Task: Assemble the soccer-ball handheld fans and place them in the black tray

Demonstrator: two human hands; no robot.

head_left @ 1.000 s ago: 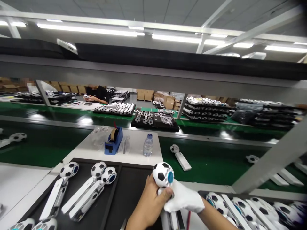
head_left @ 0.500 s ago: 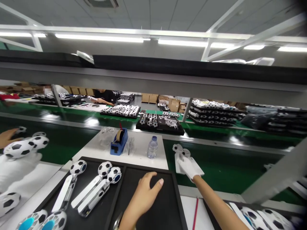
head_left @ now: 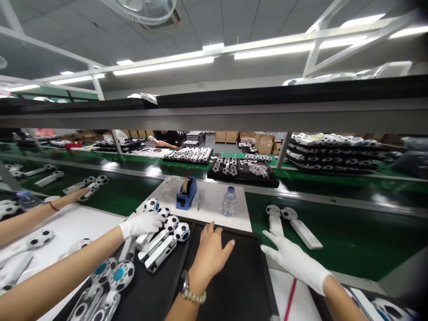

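Holds the bare left hand [head_left: 212,254] over the right compartment of the black tray [head_left: 234,290], fingers spread and gripping nothing visible. Reaches the white-gloved right hand [head_left: 294,261] toward two soccer-ball-headed handheld units [head_left: 306,234] on the green belt [head_left: 351,240], fingers apart; cannot tell whether touching the nearer one.

Shows partial filling: at least six units of the same kind in the tray's left compartment, four heads in the upper group [head_left: 182,232] and two in the lower group [head_left: 122,275], with the two by the right hand outside the tray.

Counts two hands of a co-worker at the left: one gloved hand [head_left: 142,224] over the upper group, one bare hand [head_left: 76,194] at units on the belt, with no exact count possible there.

Includes, beyond the tray on the white desk [head_left: 210,214], one blue tape dispenser [head_left: 186,194] and one water bottle [head_left: 229,201], plus one thin red stick [head_left: 290,298] just right of the tray.
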